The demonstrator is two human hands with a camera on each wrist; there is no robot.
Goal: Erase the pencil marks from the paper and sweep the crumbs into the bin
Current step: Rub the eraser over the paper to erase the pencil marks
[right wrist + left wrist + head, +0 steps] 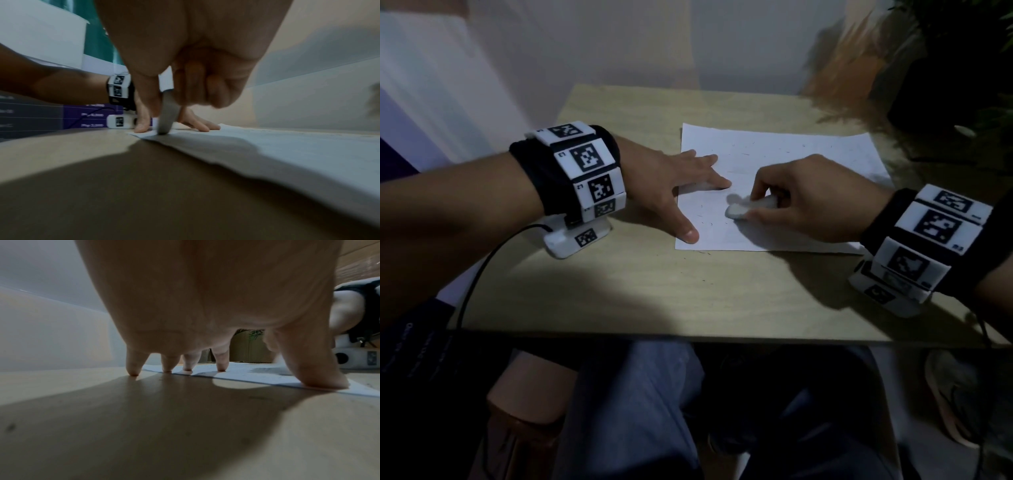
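Right hand grips eraser; wrist view shows its tip touching paper.

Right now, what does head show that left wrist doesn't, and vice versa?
Head only: the right hand gripping the eraser, dark crumbs on the paper and table, the whole sheet's outline. Left wrist only: from beneath, the little finger's tip on bare table, the other tips on the sheet. Both: the left hand, fingers spread, pressing the paper near its left edge.
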